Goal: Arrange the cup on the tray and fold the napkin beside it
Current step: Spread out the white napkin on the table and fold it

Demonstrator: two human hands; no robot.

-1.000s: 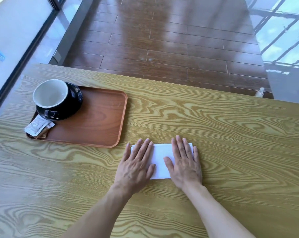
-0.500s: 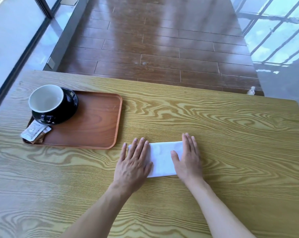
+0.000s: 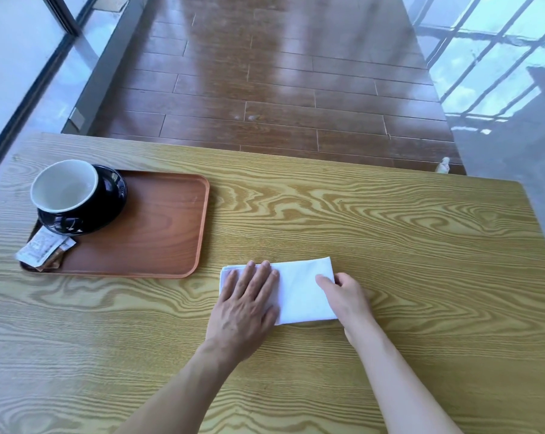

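Mid-fold on the napkin [image 3: 299,292], lying on the desk [image 3: 390,230] just right of the tray [image 3: 158,245], where the cup [image 3: 66,186] already sits: left hand [image 3: 246,308] flat and spread over the left half, right hand [image 3: 343,296] with its grip pinched, seemingly, on the right edge. Next, likely: lifting that edge across to the left and pressing a crease, corners matched. Against a second ago, right hand no longer flat on the cloth but curled at its edge; left much as before.
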